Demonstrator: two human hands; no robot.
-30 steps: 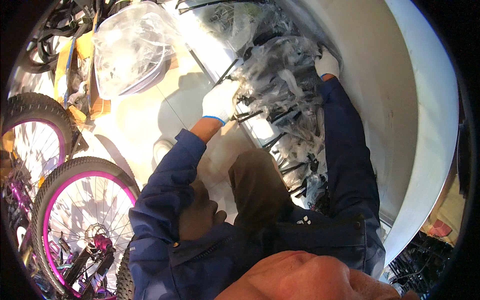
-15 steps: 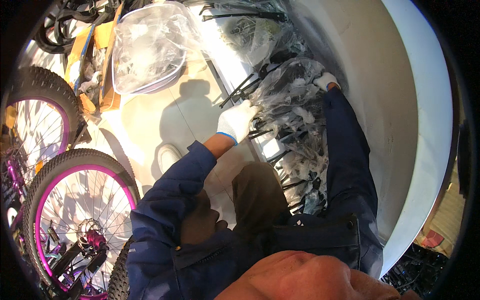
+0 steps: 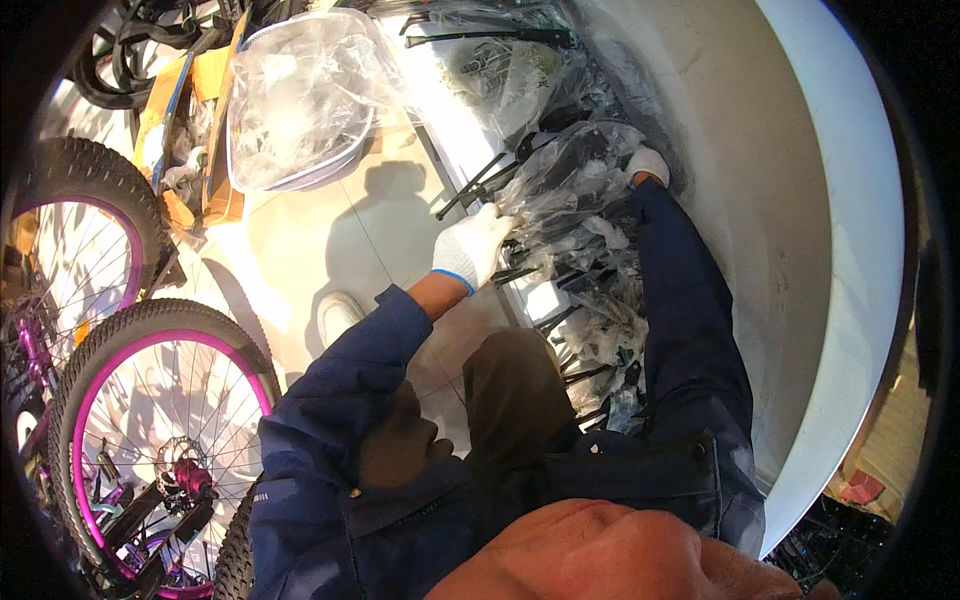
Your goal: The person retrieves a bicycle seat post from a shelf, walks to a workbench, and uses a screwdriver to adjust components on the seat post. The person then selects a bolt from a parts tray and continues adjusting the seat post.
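A clear plastic bag (image 3: 565,175) with dark parts inside lies among several slim black rod-like parts (image 3: 470,188), which may be bicycle kickstands. My left hand (image 3: 475,245), in a white glove with a blue cuff, is closed on the near-left edge of the bag. At the bag's far right side is my right hand (image 3: 649,163), also white-gloved. Its fingers are bent against the plastic and partly hidden. More bagged black parts (image 3: 605,330) lie below, close to my body, and others (image 3: 510,75) lie farther up.
A curved pale panel (image 3: 760,230) rises along the right. On the left stand bicycle wheels (image 3: 165,320) with purple rims. A white-edged container (image 3: 300,100) with clear plastic sits at the upper left beside an opened cardboard box (image 3: 222,170). Tiled floor (image 3: 300,240) lies between.
My right hand has shifted slightly left and down, and the right side of the bag has moved in with it. My left hand stays nearly in place.
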